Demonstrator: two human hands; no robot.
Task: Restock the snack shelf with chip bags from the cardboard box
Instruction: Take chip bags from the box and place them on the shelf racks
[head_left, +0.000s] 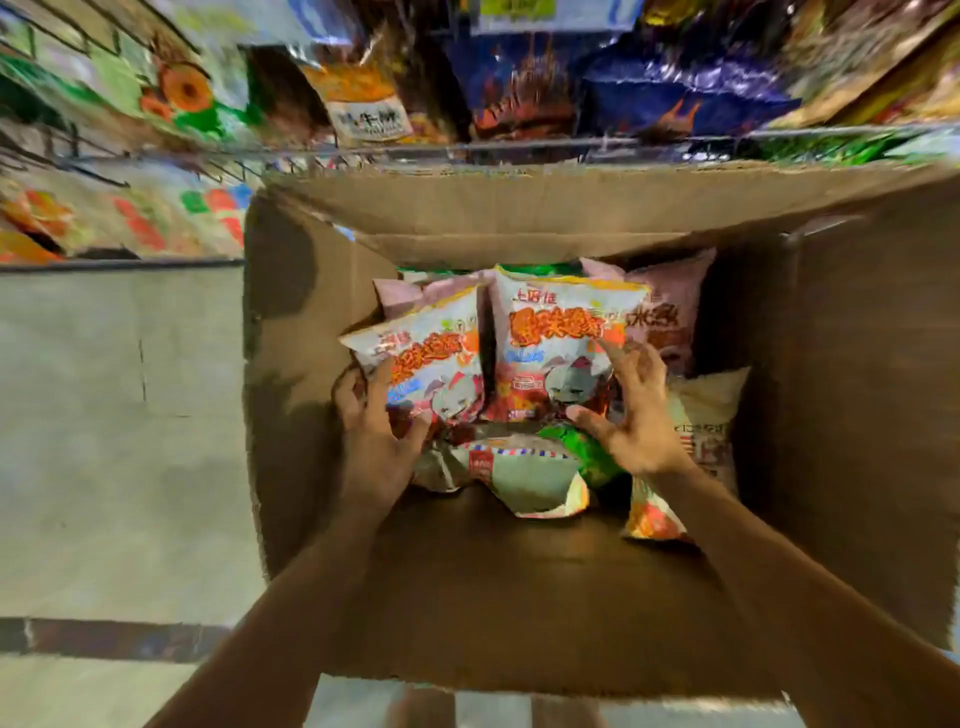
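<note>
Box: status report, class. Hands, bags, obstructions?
Left hand grips left bag. Right hand touches right bag. Both bags inside box. Nothing in the way.

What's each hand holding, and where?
Left hand grips left chip bag by its lower corner; right hand rests spread on right chip bag, gripping nothing.

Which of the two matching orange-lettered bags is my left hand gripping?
The tilted bag, leftmost in the cardboard box; the left hand grips its lower edge.
</note>
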